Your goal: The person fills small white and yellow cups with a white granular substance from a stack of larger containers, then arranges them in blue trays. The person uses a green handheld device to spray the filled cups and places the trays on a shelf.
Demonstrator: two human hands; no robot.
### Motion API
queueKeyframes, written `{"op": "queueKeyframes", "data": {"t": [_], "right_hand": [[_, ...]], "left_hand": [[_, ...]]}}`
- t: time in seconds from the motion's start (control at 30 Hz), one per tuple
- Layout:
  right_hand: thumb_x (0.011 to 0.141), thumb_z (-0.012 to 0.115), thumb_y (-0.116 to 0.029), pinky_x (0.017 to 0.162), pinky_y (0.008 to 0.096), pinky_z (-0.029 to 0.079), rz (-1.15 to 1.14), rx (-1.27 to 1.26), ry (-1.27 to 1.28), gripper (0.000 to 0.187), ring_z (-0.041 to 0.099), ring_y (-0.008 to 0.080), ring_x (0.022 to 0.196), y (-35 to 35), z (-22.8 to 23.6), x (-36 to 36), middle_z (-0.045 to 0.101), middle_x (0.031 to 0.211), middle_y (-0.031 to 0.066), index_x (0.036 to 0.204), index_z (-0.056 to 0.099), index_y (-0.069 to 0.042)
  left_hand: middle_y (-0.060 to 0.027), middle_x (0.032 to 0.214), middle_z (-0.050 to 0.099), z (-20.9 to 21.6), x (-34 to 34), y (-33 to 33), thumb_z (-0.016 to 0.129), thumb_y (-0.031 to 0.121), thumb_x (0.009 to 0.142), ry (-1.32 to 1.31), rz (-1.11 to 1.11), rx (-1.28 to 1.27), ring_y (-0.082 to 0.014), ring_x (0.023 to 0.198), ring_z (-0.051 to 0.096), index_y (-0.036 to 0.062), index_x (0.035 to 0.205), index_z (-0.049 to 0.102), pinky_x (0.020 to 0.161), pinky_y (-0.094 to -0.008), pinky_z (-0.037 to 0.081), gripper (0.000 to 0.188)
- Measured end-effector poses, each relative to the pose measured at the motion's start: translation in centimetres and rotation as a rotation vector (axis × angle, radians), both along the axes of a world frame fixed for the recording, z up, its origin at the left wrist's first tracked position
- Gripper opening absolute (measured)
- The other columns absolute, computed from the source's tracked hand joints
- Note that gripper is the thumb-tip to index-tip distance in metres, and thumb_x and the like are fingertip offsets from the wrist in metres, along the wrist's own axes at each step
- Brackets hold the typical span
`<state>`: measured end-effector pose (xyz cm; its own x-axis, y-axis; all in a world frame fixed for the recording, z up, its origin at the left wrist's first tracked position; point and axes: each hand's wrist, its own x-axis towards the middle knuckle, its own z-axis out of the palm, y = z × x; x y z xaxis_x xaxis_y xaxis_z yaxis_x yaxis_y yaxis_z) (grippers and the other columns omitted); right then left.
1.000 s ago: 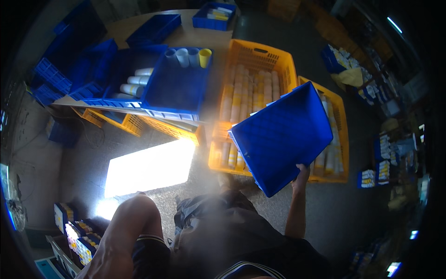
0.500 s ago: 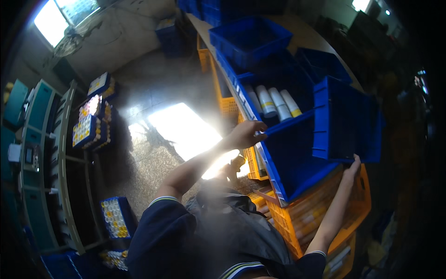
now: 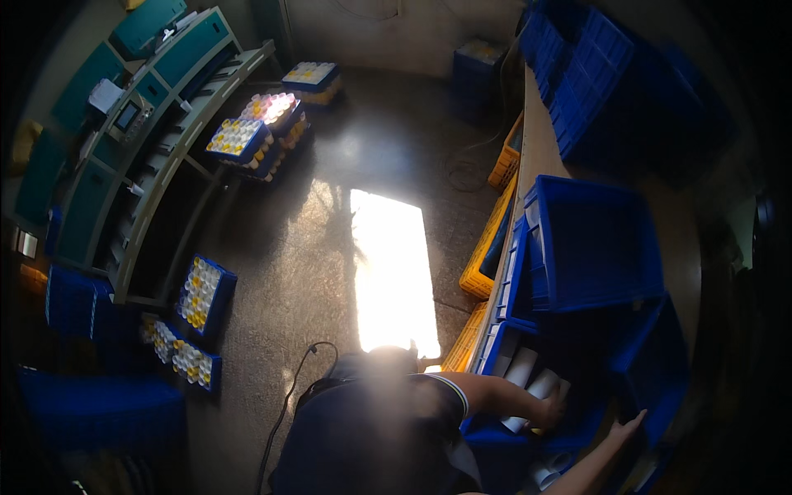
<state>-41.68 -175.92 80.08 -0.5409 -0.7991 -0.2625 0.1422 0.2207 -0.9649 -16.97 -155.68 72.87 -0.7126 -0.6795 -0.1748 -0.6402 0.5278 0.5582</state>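
Observation:
My left hand [image 3: 551,410] reaches down into a blue crate at the lower right, against several white tubes [image 3: 520,369] lying in it. Its fingers are in shadow and partly hidden, so whether they grip a tube does not show. My right hand [image 3: 629,427] is at the lower edge of a tilted blue crate [image 3: 664,375], fingers on its edge. Another blue crate [image 3: 602,247] sits at an angle on the table just beyond. More round tube ends [image 3: 546,476] show near my right forearm.
Stacked blue crates [image 3: 590,74] stand at the table's far end. Orange crates [image 3: 488,247] line its left side. Across the floor stand a long green machine [image 3: 157,91] and blue trays of white and yellow tubes [image 3: 198,297]. A black cable [image 3: 285,412] trails beside me.
My view has swung right and my body leans over the crates. My left hand has moved from the crate's rim down among the tubes. My right hand stays at the tilted crate.

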Motion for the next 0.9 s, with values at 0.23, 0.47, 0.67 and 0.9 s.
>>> {"op": "queueKeyframes", "data": {"t": [0.23,0.47,0.67,0.9], "right_hand": [[0.106,0.047,-0.033,0.107,0.0406,0.042,0.498,0.013,0.326,0.051,0.054,0.0284,0.128,16.1,2.8,2.2,0.055,0.139,0.0172,0.145,0.045,-0.001],[0.102,0.042,-0.055,0.106,0.0438,0.047,0.383,0.000,-0.432,0.070,0.054,0.0268,0.125,30.5,5.5,9.6,0.051,0.136,0.0171,0.148,0.032,-0.004],[0.100,0.051,-0.052,0.109,0.0449,0.042,-0.114,-0.100,-1.091,0.068,0.051,0.0269,0.125,37.3,5.5,12.4,0.053,0.131,0.0148,0.147,0.032,-0.006],[0.101,0.045,-0.054,0.108,0.0465,0.044,-0.044,-0.292,-0.676,0.067,0.052,0.0311,0.127,42.6,-0.2,6.5,0.052,0.136,0.0206,0.142,0.040,-0.001]], "left_hand": [[-0.0163,0.140,0.046,8.4,5.3,-2.8,0.082,0.029,0.073,0.306,0.206,0.066,-0.0377,0.131,0.043,0.0100,0.137,0.052,0.110,-0.0549,0.039,0.073],[-0.0186,0.138,0.049,14.5,6.6,6.3,0.080,0.022,0.074,1.085,0.008,0.320,-0.0352,0.134,0.045,0.0029,0.132,0.053,0.114,-0.0499,0.039,0.067],[-0.0089,0.127,0.063,16.2,2.3,12.1,0.075,0.006,0.067,0.655,-0.055,-0.454,-0.0300,0.117,0.062,0.0062,0.113,0.071,0.077,-0.0350,0.063,0.046],[-0.0001,0.100,0.061,19.4,-0.7,15.8,0.076,0.002,0.060,0.565,-0.224,-0.548,-0.0179,0.084,0.060,0.0161,0.110,0.076,0.065,-0.0291,0.059,0.051]]}}
